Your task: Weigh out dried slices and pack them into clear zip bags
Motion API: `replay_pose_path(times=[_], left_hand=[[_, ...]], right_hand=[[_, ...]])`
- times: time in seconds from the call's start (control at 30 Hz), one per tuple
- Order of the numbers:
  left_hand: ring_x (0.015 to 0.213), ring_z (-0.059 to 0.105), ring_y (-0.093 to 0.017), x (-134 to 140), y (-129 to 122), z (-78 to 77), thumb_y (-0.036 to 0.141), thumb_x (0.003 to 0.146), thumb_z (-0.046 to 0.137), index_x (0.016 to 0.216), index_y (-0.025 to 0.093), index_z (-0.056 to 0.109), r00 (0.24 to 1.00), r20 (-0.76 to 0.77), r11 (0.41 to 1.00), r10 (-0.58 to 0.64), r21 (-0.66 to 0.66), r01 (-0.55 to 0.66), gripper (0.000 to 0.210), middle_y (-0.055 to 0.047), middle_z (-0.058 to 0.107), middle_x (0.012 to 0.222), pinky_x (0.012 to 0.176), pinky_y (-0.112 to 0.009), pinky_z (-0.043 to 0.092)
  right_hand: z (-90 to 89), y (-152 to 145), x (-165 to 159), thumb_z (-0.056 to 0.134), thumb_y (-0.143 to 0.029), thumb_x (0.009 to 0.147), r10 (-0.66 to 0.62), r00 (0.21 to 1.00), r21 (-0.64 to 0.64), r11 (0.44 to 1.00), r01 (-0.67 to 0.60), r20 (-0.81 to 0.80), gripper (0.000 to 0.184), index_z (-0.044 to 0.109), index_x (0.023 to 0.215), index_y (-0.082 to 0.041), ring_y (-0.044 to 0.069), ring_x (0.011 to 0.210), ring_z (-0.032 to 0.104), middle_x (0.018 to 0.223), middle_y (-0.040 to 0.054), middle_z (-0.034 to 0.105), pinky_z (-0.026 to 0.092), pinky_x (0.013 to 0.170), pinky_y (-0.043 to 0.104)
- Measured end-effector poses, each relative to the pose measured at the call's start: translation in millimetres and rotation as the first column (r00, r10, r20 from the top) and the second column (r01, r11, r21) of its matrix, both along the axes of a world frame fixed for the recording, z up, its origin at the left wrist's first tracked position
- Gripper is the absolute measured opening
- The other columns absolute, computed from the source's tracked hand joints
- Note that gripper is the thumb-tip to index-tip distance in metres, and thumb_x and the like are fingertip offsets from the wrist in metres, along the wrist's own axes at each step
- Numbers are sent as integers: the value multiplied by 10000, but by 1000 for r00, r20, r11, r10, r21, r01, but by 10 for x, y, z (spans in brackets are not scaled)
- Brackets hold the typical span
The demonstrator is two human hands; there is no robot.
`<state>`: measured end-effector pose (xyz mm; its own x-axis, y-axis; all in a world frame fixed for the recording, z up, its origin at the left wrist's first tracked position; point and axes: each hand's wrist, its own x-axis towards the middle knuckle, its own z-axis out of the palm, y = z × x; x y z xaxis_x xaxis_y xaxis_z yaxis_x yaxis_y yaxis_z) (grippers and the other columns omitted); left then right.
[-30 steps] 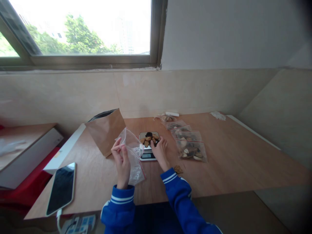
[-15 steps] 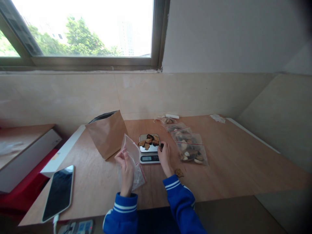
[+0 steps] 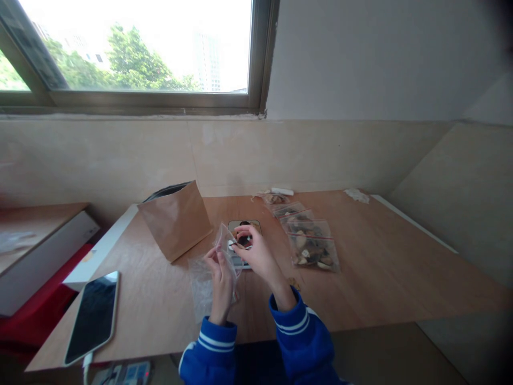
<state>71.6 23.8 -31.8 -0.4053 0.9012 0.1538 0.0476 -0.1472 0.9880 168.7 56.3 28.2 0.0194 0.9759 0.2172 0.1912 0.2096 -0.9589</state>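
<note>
My left hand (image 3: 221,271) pinches a clear zip bag (image 3: 225,233) by its upper part, left of the small scale (image 3: 236,264). Above the scale's front, my right hand (image 3: 260,256) grips a dried brown slice (image 3: 241,246) between thumb and fingers, close beside the bag's mouth. More dried slices (image 3: 256,226) lie on the scale's plate, mostly hidden behind that hand, which also covers the display. Flat on the table under my left hand is other clear plastic bagging (image 3: 200,291). A loose dried piece (image 3: 294,282) rests near my right wrist.
Filled zip bags (image 3: 315,254) overlap in a row right of the scale. Behind them lies a small bag (image 3: 276,198) beside a white roll (image 3: 282,191). A brown paper bag (image 3: 176,224) stands at left, a tablet (image 3: 94,315) nearer. Crumpled white plastic (image 3: 356,195) sits far right.
My right hand has moved left from the scale's right side to the bag, carrying a dried slice. My left hand and its bag have shifted slightly right.
</note>
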Motion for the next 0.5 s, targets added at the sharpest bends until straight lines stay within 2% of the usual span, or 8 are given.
replay_pose_path(times=[0.1,0.23,0.37,0.43,0.5], left_hand=[[1265,474,-262,-18,-13,-6,507,956,333,1166,167,405,1000,7,1000,-1,-4,1,406,-194,479,1320,1065,-472,358],[1285,461,-248,-35,-13,-35,521,958,319,1164,180,397,999,32,1000,3,-27,-2,406,-177,466,1358,1093,-452,329],[1291,459,-222,-27,-4,-43,502,964,318,1145,203,379,998,52,998,32,-57,-29,354,-162,455,1386,1087,-415,344],[1289,462,-220,-29,0,-45,494,965,323,1132,209,372,997,55,997,52,-62,-49,334,-165,454,1395,1083,-412,349],[1288,464,-233,-41,6,-58,495,964,327,1126,206,371,997,53,996,64,-63,-61,334,-173,461,1389,1079,-433,351]], right_hand=[[25,-26,-77,646,-44,645,1,980,25,1000,-6,200,389,586,1000,-191,184,951,586,1033,47,553,520,818,331],[25,-76,-135,563,41,649,-48,920,74,997,20,389,429,541,1012,-188,183,912,582,1086,66,487,526,810,343],[82,-106,-165,615,-7,713,-151,803,141,986,84,577,248,523,849,-193,230,912,584,939,59,547,497,826,372],[98,-102,-169,664,-67,748,-124,761,85,992,91,637,199,528,814,-196,236,835,606,828,40,584,491,761,358],[92,-94,-171,709,-114,752,-71,756,21,997,76,651,192,543,803,-196,228,776,622,769,25,611,477,699,328]])
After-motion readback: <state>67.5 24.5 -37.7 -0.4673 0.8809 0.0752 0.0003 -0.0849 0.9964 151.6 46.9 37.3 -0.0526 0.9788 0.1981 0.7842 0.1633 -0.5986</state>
